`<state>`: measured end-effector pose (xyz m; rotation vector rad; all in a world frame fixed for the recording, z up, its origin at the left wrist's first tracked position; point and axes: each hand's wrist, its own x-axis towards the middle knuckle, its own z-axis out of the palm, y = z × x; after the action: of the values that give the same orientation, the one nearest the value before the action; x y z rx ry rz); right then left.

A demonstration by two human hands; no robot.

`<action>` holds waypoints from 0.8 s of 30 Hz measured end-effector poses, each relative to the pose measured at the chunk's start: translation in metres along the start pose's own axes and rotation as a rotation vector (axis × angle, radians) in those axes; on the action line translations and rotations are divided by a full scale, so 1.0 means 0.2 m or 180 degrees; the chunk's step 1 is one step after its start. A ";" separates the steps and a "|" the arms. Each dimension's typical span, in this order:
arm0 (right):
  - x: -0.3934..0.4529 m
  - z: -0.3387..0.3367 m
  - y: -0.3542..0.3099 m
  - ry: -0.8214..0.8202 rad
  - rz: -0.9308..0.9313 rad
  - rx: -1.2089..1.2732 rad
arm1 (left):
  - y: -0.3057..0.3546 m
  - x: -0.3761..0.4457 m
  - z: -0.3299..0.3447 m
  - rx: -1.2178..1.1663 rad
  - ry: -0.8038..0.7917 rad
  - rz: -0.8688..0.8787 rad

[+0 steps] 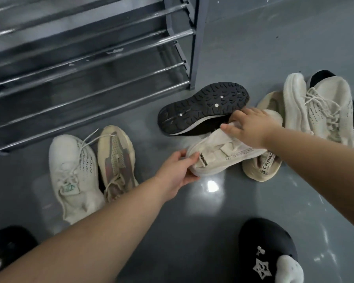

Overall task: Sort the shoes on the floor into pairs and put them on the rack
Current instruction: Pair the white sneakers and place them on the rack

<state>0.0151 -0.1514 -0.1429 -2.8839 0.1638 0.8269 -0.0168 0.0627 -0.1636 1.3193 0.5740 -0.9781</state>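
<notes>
Both hands were on the cream strap shoe (223,154), the left hand (178,170) gripping its near end and the right hand (251,125) clasping its far end, so the picking-up step seemed in hand, and next it needed matching with its mate before going onto the rack (90,64) at far left.

Grey floor (192,221) carries scattered shoes (74,176) beside rack (90,82).

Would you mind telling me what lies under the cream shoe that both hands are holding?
Under the cream shoe lies a beige shoe, its printed insole showing, and part of the overturned black shoe. The beige shoe's middle is covered.
</notes>
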 end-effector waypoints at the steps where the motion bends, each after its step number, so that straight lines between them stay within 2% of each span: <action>1: -0.02 0.03 -0.03 0.0085 -0.0018 0.0093 | -0.02 -0.04 -0.05 -0.0079 0.0033 0.0020; 5: -0.13 0.12 -0.21 0.0485 0.0277 0.0384 | -0.12 -0.20 -0.24 -0.0544 0.0241 0.0170; 9: -0.26 0.22 -0.48 -0.0100 0.0583 0.1868 | -0.22 -0.32 -0.32 -0.1022 0.0449 0.0251; 13: -0.35 0.29 -0.71 0.0215 0.0566 0.3139 | -0.30 -0.42 -0.37 -0.1531 0.0418 0.0264; 15: -0.38 0.28 -0.78 0.0223 0.0582 0.3509 | -0.34 -0.45 -0.38 -0.1823 0.0296 0.0251; 19: -0.41 0.28 -0.89 -0.0190 0.0251 0.3525 | -0.40 -0.47 -0.38 -0.1972 0.0229 0.0308; 24: -0.34 0.30 -0.87 -0.0670 0.0230 0.3344 | -0.42 -0.44 -0.42 -0.1344 0.0255 0.0256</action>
<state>-0.0485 0.0347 -0.1401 -1.8091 0.5011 0.7320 -0.1170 0.1696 -0.1524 0.9975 0.7379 -0.6925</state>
